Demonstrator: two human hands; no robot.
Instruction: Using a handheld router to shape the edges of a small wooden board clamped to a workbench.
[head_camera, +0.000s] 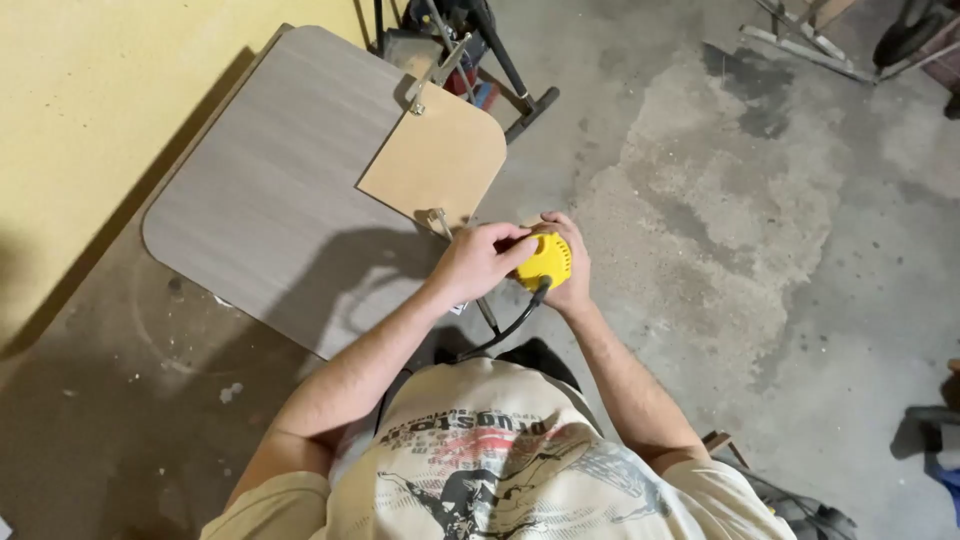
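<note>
Both hands close on the yellow power tool (545, 262) at the desk's near edge: left hand (478, 262) grips its top, right hand (570, 275) wraps its far side. Beyond, the clamped tan board (432, 155) on the grey desk (260, 210) shows no visible working, so the job looks barely begun.

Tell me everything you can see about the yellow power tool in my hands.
The yellow power tool is small with a rounded plastic-looking housing and vent slots on top. A black cord leaves its near end and runs back toward the body. It sits at the near edge of the grey board, gripped by the left hand and the right hand. Its underside is hidden.
</note>
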